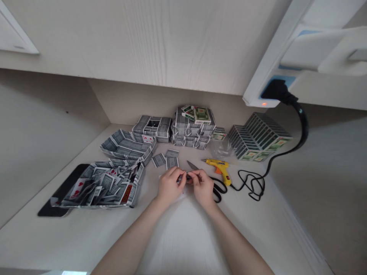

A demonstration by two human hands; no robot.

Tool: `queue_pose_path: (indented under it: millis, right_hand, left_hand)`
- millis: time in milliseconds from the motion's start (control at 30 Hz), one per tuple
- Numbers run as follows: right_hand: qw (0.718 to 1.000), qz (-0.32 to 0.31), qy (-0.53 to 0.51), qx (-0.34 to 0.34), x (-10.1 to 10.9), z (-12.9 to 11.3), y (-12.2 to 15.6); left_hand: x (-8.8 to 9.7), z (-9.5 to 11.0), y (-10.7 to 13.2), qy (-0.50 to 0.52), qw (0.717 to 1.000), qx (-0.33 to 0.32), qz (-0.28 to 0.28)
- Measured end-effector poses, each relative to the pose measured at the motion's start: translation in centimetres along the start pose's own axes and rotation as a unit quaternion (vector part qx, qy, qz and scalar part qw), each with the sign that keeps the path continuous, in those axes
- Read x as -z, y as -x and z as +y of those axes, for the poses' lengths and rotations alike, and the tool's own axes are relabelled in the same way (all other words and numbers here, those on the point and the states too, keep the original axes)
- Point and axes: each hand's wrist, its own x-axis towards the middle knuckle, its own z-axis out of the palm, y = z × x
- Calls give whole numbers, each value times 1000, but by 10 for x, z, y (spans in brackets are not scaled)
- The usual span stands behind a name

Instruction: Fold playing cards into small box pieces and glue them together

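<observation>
My left hand [171, 186] and my right hand [203, 187] meet at the middle of the table. Their thumbs and fingertips pinch a small folded playing card [187, 176], mostly hidden by the fingers. Several loose playing cards [172, 163] lie face down just beyond my left hand. Scissors [220, 190] with black handles lie partly beneath my right hand, their blade pointing away to the left. A yellow hot glue gun [220, 168] with an orange trigger rests on its side, right of that hand.
Left, a card-built box [134, 191] full of cards overlaps a dark flat object [54, 204]; an open card-built tray [126, 144] stands behind. Card-built boxes [189, 131] and stacked card packs [255, 137] line the back. A black cord [304, 126] runs to a power strip [271, 86].
</observation>
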Motion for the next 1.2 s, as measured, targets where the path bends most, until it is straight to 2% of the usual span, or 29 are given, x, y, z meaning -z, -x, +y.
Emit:
queue_pose_path:
  millis: [300, 400, 533, 633, 800, 867, 933, 1067, 1133, 1200]
  right_hand:
    - [999, 2, -43, 2, -2, -8, 4]
    - [998, -22, -59, 2, -4, -11, 6]
    - [991, -61, -112, -46, -5, -14, 6]
    - [982, -85, -153, -69, -3, -17, 3]
    - [966, -120, -206, -101, 1, -22, -1]
    - [964, -126, -211, -106, 1, -21, -2]
    - [966, -121, -205, -104, -1, -20, -2]
    - [969, -122, -190, -98, -2, -17, -2]
    - [969, -135, -183, -97, -1, -18, -3]
    - [968, -148, -179, -98, 2, -19, -4]
  left_hand:
    - [0, 0, 0, 37, 999, 21, 26]
    - [0, -3, -1, 55, 996, 51, 41]
    - [0, -6, -3, 127, 987, 99, 18]
    - [0, -6, -6, 226, 962, 154, -3]
    - [2, -4, -10, 401, 877, 263, -36]
    - [1, -4, -10, 425, 858, 285, -39]
    - [-2, -4, -9, 403, 872, 278, -29]
    - [-5, -4, -7, 276, 938, 207, -16]
    - [-4, -4, -6, 246, 951, 188, -25]
    - [-1, -3, -7, 259, 946, 194, -36]
